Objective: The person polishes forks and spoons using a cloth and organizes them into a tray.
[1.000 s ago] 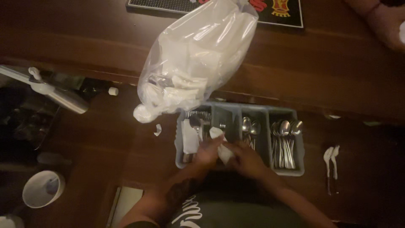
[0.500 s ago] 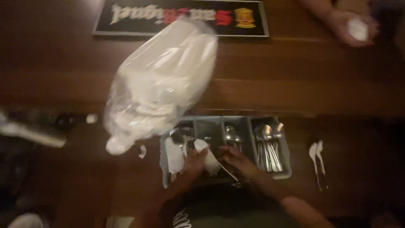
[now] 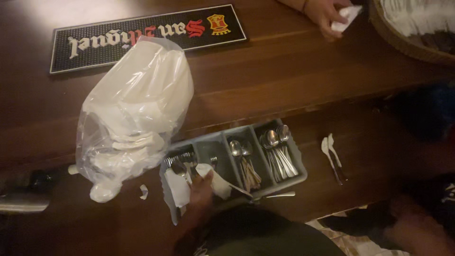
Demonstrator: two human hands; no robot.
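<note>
My left hand rests at the near edge of a grey cutlery tray and grips a white napkin wrapped round a utensil, whose metal tip sticks out to the right. The tray's compartments hold forks on the left and spoons in the middle and on the right. My right hand is out of sight, perhaps behind my dark shirt. A clear plastic bag of white napkins lies just left of the tray, leaning over its corner.
A black bar mat lies at the far side of the wooden counter. Another person's hand holds a white napkin at top right, beside a wicker basket. Two white plastic spoons lie right of the tray. A paper scrap sits near the bag.
The view has swung up and left. My right hand, which was at the tray beside the left, is no longer visible. My left hand still holds the napkin.
</note>
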